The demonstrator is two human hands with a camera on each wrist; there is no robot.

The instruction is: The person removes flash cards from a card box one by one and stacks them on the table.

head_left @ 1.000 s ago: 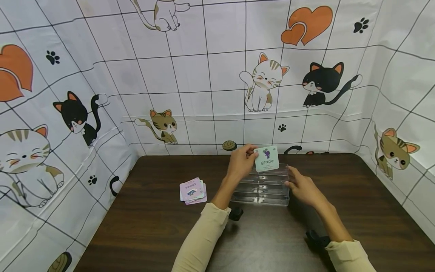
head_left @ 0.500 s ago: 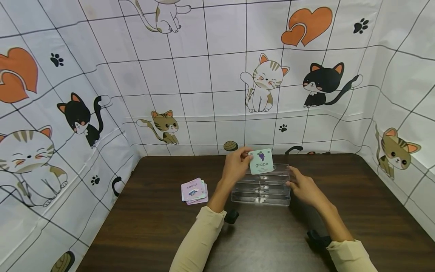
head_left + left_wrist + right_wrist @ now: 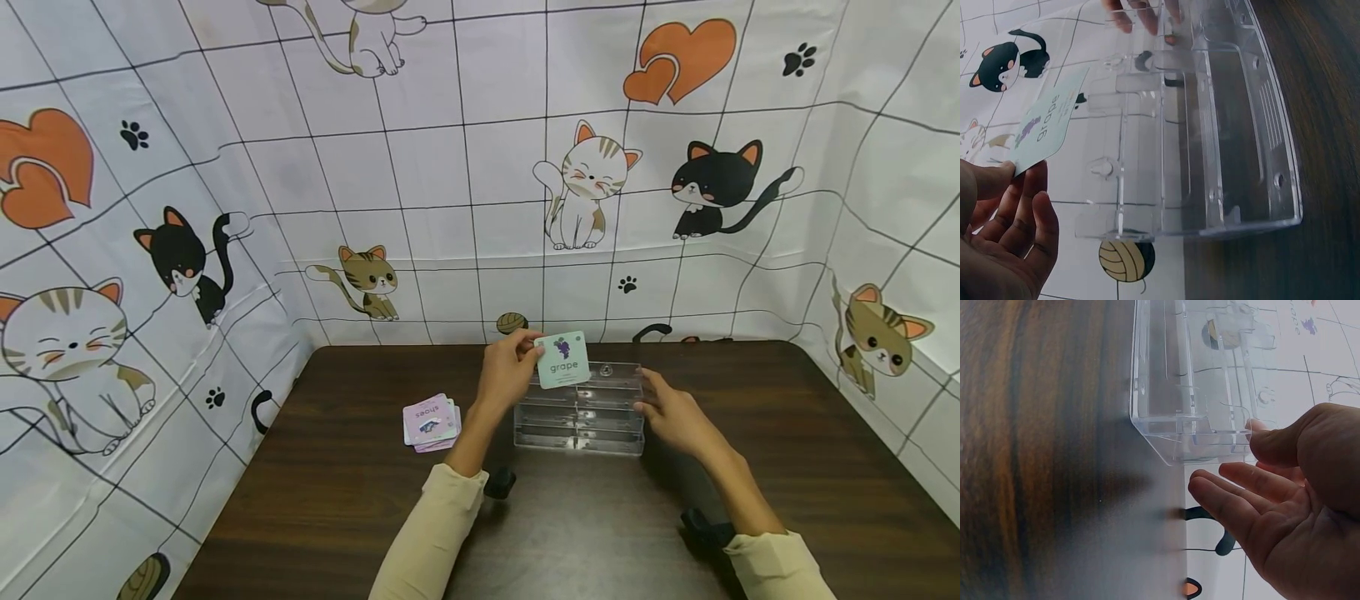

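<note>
In the head view my left hand (image 3: 504, 373) pinches a pale green flashcard (image 3: 564, 362) between thumb and fingers. The card stands upright, with purple grapes and the word "grape" facing me. It overlaps the back left of a clear plastic card holder (image 3: 611, 418), a tiered rack with two columns of slots. From the left wrist, the card (image 3: 1054, 115) appears beside the holder's back tiers. My right hand (image 3: 678, 417) holds the holder's back right corner; in the right wrist view the thumb (image 3: 1279, 447) lies at its edge, an index fingertip beyond it, other fingers extended.
A small stack of flashcards (image 3: 430, 422), a pink "shoes" card on top, lies left of the holder on the dark wooden table (image 3: 322, 500). Behind the table hangs a white sheet (image 3: 502, 167) printed with cats and hearts. Each wrist carries a black camera.
My left hand has moved the grape card leftward and slightly down over the holder, uncovering more of its back right tier. My right hand stays at the holder's right side.
</note>
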